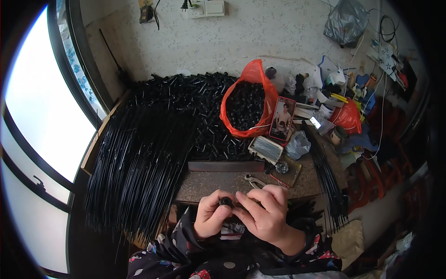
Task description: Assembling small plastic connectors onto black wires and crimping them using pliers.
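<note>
My left hand point(209, 217) is closed around a small black round piece point(226, 201), its open end facing up between thumb and fingers. My right hand point(265, 213) meets it from the side, thumb and fingers pinched right beside the piece. Whatever those fingertips hold is too small to make out. Both hands are above the front edge of the worktable point(209, 186). Just beyond them lie pliers point(254, 181) with pale handles and a tray of thin clear strips or pins point(266, 149).
Long thin black rods point(139, 172) hang over the table's left front. Short black tubes point(186, 95) are heaped behind them. A red bag point(224, 109) holds more black pieces; a phone point(282, 118) leans beside it. More rods point(327, 181) and clutter lie at right.
</note>
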The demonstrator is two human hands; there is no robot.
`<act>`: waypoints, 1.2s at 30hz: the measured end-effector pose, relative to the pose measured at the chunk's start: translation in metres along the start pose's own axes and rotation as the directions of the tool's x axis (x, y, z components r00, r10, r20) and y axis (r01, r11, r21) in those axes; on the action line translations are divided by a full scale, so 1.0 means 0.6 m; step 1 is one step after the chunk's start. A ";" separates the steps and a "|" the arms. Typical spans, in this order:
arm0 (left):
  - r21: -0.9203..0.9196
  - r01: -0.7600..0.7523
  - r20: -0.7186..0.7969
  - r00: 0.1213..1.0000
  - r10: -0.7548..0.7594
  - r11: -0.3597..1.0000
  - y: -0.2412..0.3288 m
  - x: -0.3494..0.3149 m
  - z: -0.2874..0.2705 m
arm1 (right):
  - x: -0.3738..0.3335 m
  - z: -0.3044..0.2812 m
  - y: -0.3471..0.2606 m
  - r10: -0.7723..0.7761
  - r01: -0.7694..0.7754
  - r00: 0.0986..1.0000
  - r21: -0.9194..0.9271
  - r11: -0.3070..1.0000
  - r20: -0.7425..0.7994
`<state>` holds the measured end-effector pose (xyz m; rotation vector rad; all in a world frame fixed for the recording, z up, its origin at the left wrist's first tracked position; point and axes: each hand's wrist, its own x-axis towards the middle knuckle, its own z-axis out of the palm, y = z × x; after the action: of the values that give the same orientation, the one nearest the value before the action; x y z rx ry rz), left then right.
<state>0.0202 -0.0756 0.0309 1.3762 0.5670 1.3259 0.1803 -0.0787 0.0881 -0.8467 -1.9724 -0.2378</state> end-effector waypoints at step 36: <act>0.121 -0.016 -0.268 0.962 0.049 0.992 0.041 0.022 -0.061 | -0.080 -0.038 0.061 -0.057 -0.134 0.916 0.436 0.890 0.397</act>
<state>-0.0175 -0.0581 0.0502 1.3113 0.8211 1.5407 0.2349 -0.0850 0.0547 -0.6543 -2.2547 0.4519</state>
